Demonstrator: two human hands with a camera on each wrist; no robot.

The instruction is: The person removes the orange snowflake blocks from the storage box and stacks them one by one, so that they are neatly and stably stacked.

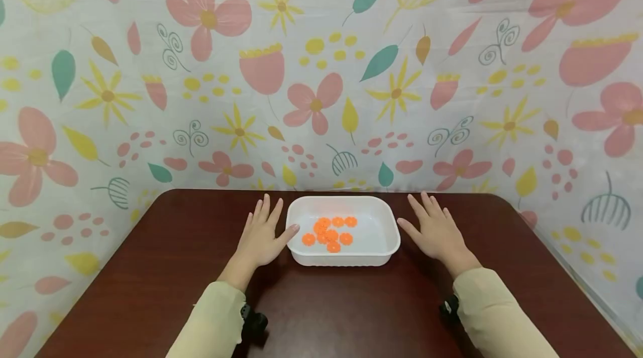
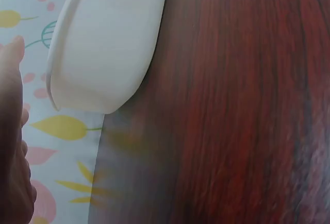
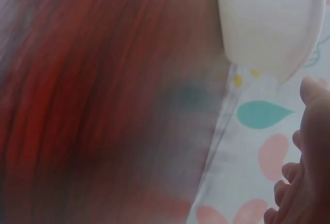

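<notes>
A white rectangular tray [image 1: 377, 258] stands near the far edge of the table, and several orange flower-shaped slices [image 1: 346, 239], some overlapping, lie in it, mostly left of its middle. To the tray's left is my left hand [image 1: 262, 238], fingers straight and spread, the thumb at the rim; whether it touches cannot be told. On the other side my right hand [image 1: 436, 230] has its fingers extended, its thumb tip close to the tray's right rim. Neither hand grips anything. Both wrist views show the tray's outer wall [image 2: 108, 44] beyond the thumb.
The dark reddish-brown wooden table [image 1: 341, 313] has rounded far corners. Behind it hangs a white cloth [image 1: 321, 151] printed with flowers and leaves. Dark wrist-worn cameras [image 1: 253, 321] sit at the cuffs of both light sleeves [image 1: 497, 310].
</notes>
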